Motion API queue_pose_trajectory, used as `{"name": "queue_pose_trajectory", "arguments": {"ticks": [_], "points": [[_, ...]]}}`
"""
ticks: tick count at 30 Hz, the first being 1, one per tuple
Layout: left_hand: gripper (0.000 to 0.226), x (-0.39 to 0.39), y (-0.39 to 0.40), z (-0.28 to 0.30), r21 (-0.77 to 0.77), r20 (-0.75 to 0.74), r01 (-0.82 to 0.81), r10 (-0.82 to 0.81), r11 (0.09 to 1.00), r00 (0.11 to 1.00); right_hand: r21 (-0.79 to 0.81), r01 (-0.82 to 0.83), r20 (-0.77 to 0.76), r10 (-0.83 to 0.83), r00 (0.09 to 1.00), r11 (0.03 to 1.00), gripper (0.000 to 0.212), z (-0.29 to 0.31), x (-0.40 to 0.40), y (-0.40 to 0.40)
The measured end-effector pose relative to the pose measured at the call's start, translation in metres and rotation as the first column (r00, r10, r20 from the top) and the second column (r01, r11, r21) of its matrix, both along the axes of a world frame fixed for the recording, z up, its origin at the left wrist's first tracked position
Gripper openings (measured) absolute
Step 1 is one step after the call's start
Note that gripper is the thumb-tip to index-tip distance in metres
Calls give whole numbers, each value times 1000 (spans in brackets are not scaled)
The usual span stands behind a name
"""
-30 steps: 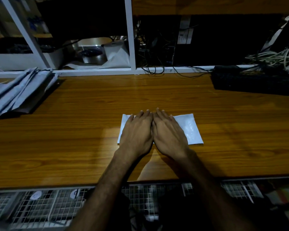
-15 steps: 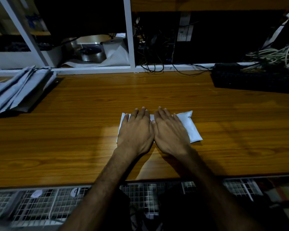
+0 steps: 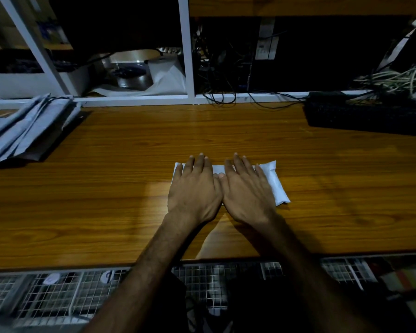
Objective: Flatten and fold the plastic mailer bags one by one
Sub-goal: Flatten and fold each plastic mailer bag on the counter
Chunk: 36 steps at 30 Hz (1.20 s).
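A folded white plastic mailer bag [image 3: 276, 183] lies on the wooden table [image 3: 130, 188] near its middle. My left hand [image 3: 195, 188] lies flat on the bag's left half, fingers straight and spread. My right hand [image 3: 246, 191] presses flat on the right half, beside the left, thumbs touching. Only the bag's right end, its left corner and a strip between my fingers show. A stack of grey mailer bags [image 3: 24, 131] sits at the table's far left.
A black keyboard [image 3: 368, 116] lies at the back right with tangled cables [image 3: 394, 78] behind it. White shelf posts [image 3: 186, 49] rise along the table's back edge. A wire mesh rack [image 3: 58, 292] runs below the front edge.
Both hands have slid a little forward over the bag and their fingers have spread apart. The bag looks narrower front to back than a second ago.
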<state>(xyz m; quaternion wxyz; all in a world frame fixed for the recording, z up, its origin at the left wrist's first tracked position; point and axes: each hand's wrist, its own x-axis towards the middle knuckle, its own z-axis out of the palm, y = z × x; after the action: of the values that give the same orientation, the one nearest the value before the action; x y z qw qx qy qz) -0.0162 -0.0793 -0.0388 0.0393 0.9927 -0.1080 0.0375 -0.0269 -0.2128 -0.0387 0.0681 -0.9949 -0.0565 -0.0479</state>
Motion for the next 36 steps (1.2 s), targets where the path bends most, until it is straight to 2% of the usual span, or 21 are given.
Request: {"name": "queue_pose_trajectory", "arguments": {"ticks": [3,6,13,26,36], "points": [[79,0,0,0,6,-13,-25,25,1000,1000,6,24,2,-24,1000,1000,94,1,-1,0],[82,-1,-1,1,4,-20,-43,43,999,999,26,63,-7,-63,998,998,82,2,-3,0],[86,-3,-2,1,-29,-34,-112,111,993,993,40,114,-23,-113,993,993,71,1,-4,-3],[89,-7,-5,0,-90,-59,-250,245,964,968,67,219,-3,-219,976,973,82,0,-7,-7],[105,-5,6,-2,-87,-58,-318,313,944,948,80,274,-30,-272,962,959,95,1,-10,-19]]}}
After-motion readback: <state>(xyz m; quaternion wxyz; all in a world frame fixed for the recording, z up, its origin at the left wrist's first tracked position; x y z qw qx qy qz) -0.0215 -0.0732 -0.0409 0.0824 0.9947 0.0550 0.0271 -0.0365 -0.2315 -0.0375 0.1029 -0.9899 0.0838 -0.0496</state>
